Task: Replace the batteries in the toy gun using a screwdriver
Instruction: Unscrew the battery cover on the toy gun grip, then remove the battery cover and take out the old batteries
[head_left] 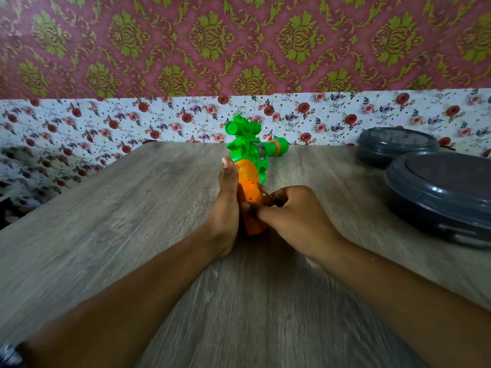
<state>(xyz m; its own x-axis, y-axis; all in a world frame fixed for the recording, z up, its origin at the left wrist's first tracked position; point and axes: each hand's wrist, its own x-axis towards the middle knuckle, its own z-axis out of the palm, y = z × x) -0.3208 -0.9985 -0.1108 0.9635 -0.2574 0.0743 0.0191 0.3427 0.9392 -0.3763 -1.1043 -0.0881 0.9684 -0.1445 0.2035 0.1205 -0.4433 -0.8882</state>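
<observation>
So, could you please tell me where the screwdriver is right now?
In the head view, the screwdriver is mid-table, pinched in the right hand, its tip against the orange handle of the toy gun.

There are no words, numbers or signs to read here. The toy gun, the walls and the dark boxes at 3 o'clock show none.

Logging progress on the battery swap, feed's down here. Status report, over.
Left hand grips toy gun by orange handle. Right hand pinches screwdriver, tip at the handle. Two dark lidded containers off right, not obstructing.
</observation>
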